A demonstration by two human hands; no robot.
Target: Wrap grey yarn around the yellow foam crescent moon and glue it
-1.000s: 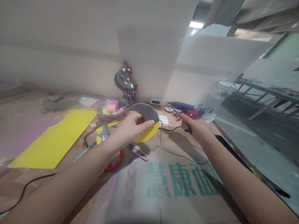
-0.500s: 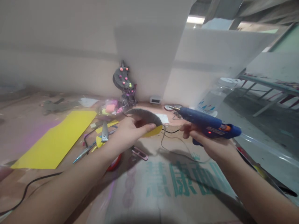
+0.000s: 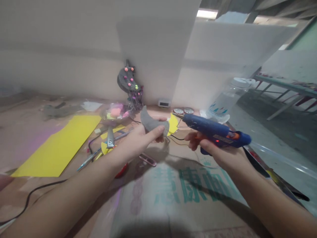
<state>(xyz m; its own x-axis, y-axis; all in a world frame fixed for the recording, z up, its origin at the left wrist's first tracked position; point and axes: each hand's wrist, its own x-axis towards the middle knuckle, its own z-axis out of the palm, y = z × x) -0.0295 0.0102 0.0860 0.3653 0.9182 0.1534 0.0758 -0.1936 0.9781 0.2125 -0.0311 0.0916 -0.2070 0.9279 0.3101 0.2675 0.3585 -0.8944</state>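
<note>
My left hand (image 3: 140, 138) is closed on a grey felt piece (image 3: 151, 123) backed by a yellow disc (image 3: 172, 124), held above the cardboard. My right hand (image 3: 213, 149) grips a blue hot glue gun (image 3: 213, 130) with a red light lit on its side. The gun's metal tip points left and sits right beside the yellow disc's edge. A thin black cord runs under both hands.
Flattened cardboard with green print (image 3: 188, 188) covers the near table. A yellow sheet (image 3: 61, 142), pliers (image 3: 110, 138), pens, a red ring (image 3: 121, 171), a bowl of bright bits (image 3: 116, 114), a grey ornament with coloured dots (image 3: 128, 81) and a plastic bottle (image 3: 226, 99) lie around.
My right hand has lifted the glue gun off the table and brought its tip to the disc. My left hand has turned the grey and yellow piece edge-on.
</note>
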